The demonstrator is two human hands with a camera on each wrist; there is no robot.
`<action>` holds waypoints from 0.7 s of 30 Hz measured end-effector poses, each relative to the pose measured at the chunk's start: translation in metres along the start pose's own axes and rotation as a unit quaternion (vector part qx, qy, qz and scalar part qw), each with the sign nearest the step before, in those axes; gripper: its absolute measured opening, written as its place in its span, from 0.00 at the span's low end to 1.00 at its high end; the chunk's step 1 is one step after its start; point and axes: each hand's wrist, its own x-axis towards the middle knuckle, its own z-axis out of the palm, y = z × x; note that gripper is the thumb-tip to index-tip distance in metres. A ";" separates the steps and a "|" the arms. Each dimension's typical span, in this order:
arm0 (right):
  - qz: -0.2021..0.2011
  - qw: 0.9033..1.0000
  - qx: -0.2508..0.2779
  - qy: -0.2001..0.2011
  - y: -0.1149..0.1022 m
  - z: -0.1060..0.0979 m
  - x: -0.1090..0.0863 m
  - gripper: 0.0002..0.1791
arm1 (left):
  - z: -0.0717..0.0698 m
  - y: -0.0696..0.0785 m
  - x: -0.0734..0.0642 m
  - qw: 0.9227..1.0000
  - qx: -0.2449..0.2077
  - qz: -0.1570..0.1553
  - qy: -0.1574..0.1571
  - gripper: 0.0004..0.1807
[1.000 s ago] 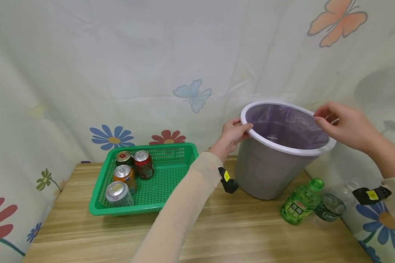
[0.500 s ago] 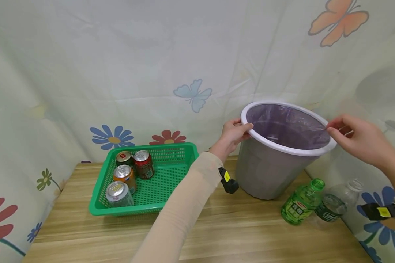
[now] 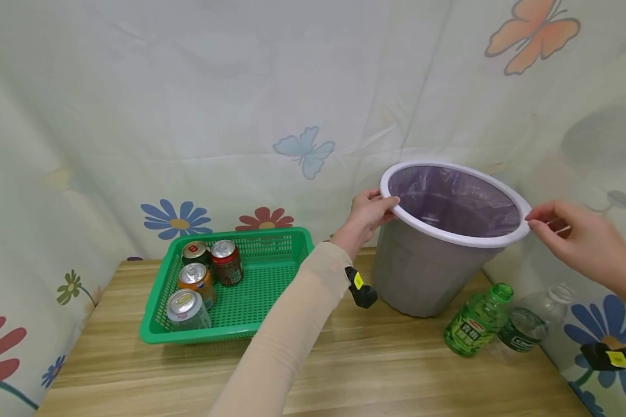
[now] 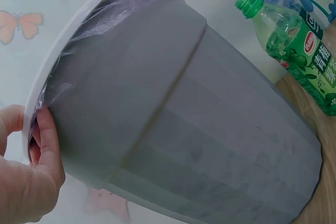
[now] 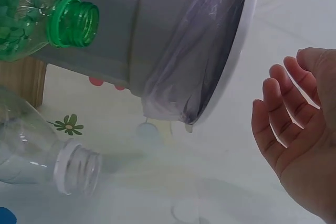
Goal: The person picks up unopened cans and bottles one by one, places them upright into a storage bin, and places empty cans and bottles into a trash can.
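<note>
A grey trash can (image 3: 422, 272) stands tilted on the table, with a pale rim ring (image 3: 448, 236) and a thin purple bin liner (image 3: 501, 200) inside it. My left hand (image 3: 366, 214) grips the rim at the left: the thumb lies on top and the fingers are tucked beneath, as the left wrist view shows. Liner film (image 4: 113, 17) hangs out below the ring there. At the right of the rim is my right hand (image 3: 584, 237); the right wrist view has its fingers (image 5: 272, 98) loosely bent, apart from the rim and holding nothing. More liner film (image 5: 170, 85) shows under the ring.
A green basket (image 3: 219, 333) with several drink cans (image 3: 226, 260) stands on the wooden table (image 3: 375, 370) at the left. Right of the can are a green bottle (image 3: 477, 321) and a clear bottle (image 3: 532, 318), both without caps. A patterned curtain (image 3: 214, 116) backs the table.
My right hand has moved right and down, from over the rim's far right side to just outside it. The film stretched toward its fingertips half a second ago no longer shows. My left hand stays.
</note>
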 end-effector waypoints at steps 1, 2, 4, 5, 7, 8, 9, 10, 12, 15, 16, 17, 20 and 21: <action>-0.001 1.000 0.000 0.001 0.000 0.001 -0.002 0.08 | 0.000 0.000 0.000 1.000 0.001 -0.001 0.000 0.23; -0.003 1.000 0.000 0.001 0.000 0.002 -0.004 0.08 | 0.000 0.000 0.000 1.000 0.001 -0.001 0.000 0.23; -0.008 1.000 -0.003 0.001 0.000 0.005 -0.007 0.07 | -0.001 0.000 0.000 1.000 0.002 0.000 0.000 0.23; -0.009 1.000 -0.004 0.001 0.000 0.006 -0.009 0.07 | -0.001 0.000 0.000 1.000 0.001 0.001 0.000 0.23; -0.005 1.000 -0.001 -0.005 0.001 0.007 -0.012 0.08 | -0.001 0.000 0.000 1.000 0.000 0.004 0.001 0.23; -0.001 1.000 0.002 -0.006 0.001 0.008 -0.013 0.08 | -0.001 0.000 0.000 1.000 -0.001 0.004 0.001 0.23; 0.002 1.000 0.005 -0.007 0.002 0.008 -0.014 0.08 | -0.001 0.000 0.000 1.000 0.000 0.004 0.001 0.23; 0.008 1.000 0.010 -0.008 0.003 0.009 -0.016 0.08 | 0.000 0.000 0.000 1.000 0.000 0.004 0.000 0.23; 0.019 1.000 0.016 -0.011 0.005 0.009 -0.019 0.09 | 0.000 -0.001 0.000 1.000 0.002 0.001 0.000 0.23; 0.032 0.999 0.019 -0.011 0.009 0.011 -0.025 0.09 | 0.000 -0.001 -0.001 1.000 0.001 0.001 0.002 0.23; 0.035 0.999 0.020 -0.011 0.010 0.012 -0.028 0.09 | 0.001 -0.001 -0.001 1.000 0.001 0.001 0.002 0.22; 0.037 0.999 0.021 -0.011 0.012 0.012 -0.030 0.09 | 0.001 -0.001 0.000 1.000 0.000 0.002 0.003 0.22; 0.043 0.999 0.027 -0.010 0.016 0.015 -0.037 0.08 | 0.001 -0.001 0.000 1.000 0.002 0.005 0.004 0.22; 0.043 0.999 0.030 -0.009 0.017 0.016 -0.039 0.08 | 0.001 -0.001 0.000 1.000 0.004 0.005 0.005 0.22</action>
